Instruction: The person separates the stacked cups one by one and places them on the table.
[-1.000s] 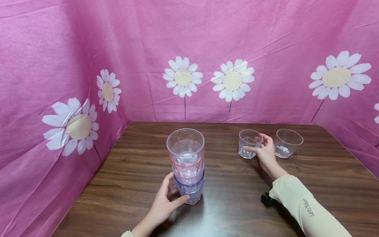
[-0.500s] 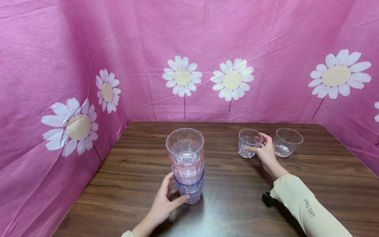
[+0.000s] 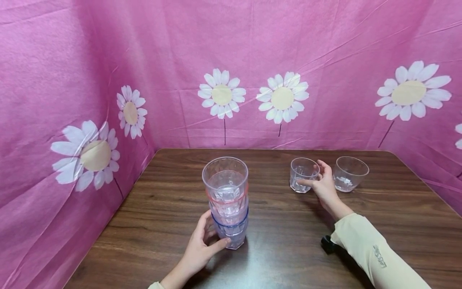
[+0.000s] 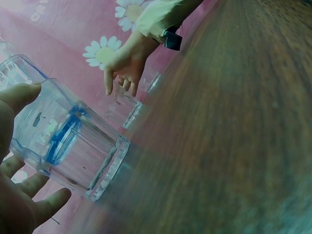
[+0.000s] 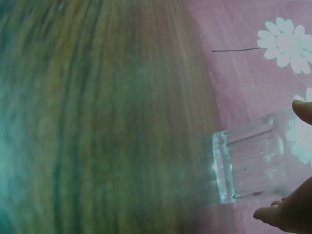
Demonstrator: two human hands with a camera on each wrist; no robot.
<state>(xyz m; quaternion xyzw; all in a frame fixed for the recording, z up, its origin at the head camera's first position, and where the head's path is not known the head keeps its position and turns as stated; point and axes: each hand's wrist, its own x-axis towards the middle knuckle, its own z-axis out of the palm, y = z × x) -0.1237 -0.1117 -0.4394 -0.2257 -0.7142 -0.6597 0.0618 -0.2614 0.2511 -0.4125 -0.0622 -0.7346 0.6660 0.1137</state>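
left hand [image 3: 197, 248] clamped round cup stack [image 3: 228, 204] | right hand [image 3: 323, 188] around small glass [image 3: 300, 173], grip: cannot tell | sleeve [image 3: 373, 249]: "letsslim"

A table [image 3: 159, 188] with a dark brown wood-grain surface and rounded far corners occupies the lower area; I note a pale sheen near its front. A pink cloth [image 3: 317, 36], creased in several places, hangs behind the table and along both sides. White daisies with pale yellow centres are printed on it: a large left daisy [image 3: 94, 155], a narrower corner daisy [image 3: 130, 113], two middle daisies [image 3: 282, 97] side by side, and a right daisy [image 3: 409, 92]. Thin dark stems [image 3: 225, 132] extend below them.
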